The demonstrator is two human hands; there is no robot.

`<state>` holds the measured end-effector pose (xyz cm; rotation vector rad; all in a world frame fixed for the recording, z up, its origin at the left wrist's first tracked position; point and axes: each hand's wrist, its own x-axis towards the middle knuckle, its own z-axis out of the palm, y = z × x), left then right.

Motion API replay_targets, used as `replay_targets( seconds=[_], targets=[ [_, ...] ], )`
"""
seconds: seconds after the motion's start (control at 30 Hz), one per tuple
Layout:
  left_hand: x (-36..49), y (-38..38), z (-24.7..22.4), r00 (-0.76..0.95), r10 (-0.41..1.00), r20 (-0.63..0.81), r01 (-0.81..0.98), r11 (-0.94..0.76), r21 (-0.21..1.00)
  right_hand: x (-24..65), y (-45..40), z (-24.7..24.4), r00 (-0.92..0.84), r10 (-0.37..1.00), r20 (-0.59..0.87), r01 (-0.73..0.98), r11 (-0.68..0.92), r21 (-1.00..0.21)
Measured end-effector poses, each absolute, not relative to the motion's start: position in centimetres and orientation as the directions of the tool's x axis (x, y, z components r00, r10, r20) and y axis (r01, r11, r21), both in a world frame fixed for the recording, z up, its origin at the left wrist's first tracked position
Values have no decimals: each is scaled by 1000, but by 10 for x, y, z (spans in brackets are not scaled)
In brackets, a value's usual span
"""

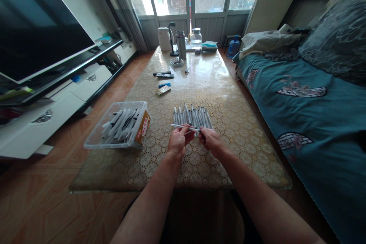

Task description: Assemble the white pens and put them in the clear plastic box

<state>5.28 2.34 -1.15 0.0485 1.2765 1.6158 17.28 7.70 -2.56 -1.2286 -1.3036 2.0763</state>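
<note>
A slim white pen (pixel 190 128) is held nearly level between my two hands, just above the near edge of a row of pens. My left hand (pixel 177 141) pinches its barrel between thumb and fingers, and the tapered tip sticks out to the left. At the dark right end, my right hand (pixel 211 138) has its fingers closed round the pen; they hide that end. Beyond both hands, several white and grey pens (pixel 187 112) lie side by side on the patterned tablecloth (pixel 228 156). To the left stands a clear plastic box (pixel 107 146) containing many loose pens (pixel 124 122).
Farther up the table lie a small carton (pixel 163 90), a blue lighter-like object (pixel 164 85) and dark remotes (pixel 164 75). A steel thermos (pixel 181 45), white kettle (pixel 164 39) and glass jug (pixel 196 39) stand at the far end. A bed (pixel 274 114) flanks the right side.
</note>
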Motion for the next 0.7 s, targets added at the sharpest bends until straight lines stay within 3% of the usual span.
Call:
replay_targets(
  seconds=[0.47,0.7],
  targets=[
    [49,23,-12,-460,708,-536,-693,90,715,170,74,-25,-557,715,-423,67,-469,-881],
    [49,22,-9,-480,714,-509,-661,86,745,168,73,-21,-569,668,-479,21,-571,-820]
  ],
)
